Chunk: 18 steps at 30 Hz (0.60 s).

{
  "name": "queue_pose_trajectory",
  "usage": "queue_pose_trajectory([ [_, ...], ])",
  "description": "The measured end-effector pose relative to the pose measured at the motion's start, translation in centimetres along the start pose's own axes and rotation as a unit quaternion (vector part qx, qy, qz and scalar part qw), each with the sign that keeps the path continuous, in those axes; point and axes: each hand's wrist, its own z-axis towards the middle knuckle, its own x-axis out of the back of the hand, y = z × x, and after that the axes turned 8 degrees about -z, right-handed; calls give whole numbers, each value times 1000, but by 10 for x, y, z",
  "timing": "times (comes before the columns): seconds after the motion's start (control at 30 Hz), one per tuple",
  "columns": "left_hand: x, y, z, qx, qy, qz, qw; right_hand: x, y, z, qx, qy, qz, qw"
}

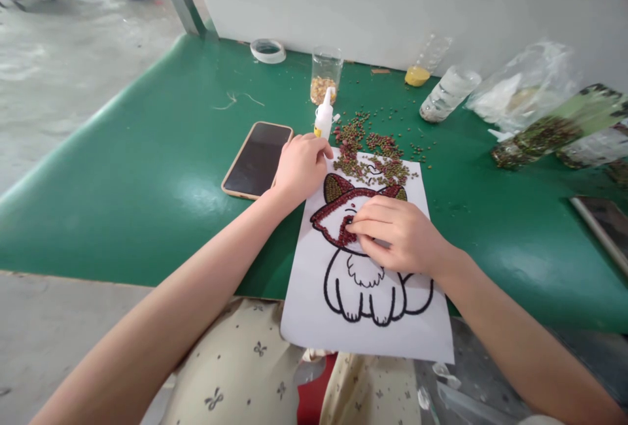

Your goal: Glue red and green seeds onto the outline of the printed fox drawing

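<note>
A white sheet [373, 320] with a black cartoon dog outline lies at the near edge of the green table [147, 170]. The dog's head is partly filled with red and green seeds. My right hand [397, 232] rests on the dog's face, fingers pressed together in a pinch at the red seeds; what they hold is too small to make out. My left hand [300, 167] lies curled on the sheet's top left corner, holding it down. A loose pile of seeds [373, 153] covers the sheet's top edge.
A dark phone [258, 158] lies left of the sheet. Behind it stand a small glue bottle [324, 114], a clear cup of yellow grains [325, 75] and a tape roll [267, 51]. Plastic bottles [449, 93] and bags of seeds [554, 127] crowd the right.
</note>
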Motion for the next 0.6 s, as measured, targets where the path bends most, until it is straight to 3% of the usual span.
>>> queue_pose_trajectory([
  [0.1, 0, 0, 0, 1, 1, -1, 1000, 0, 1, 0, -10, 8, -4, 1000],
  [0.3, 0, -1, 0, -2, -2, 2, 1000, -2, 1, 2, -17, -40, -10, 999],
  [0.6, -1, -1, 0, -5, 1, 3, 1000, -3, 0, 1, -5, -17, -9, 1000],
])
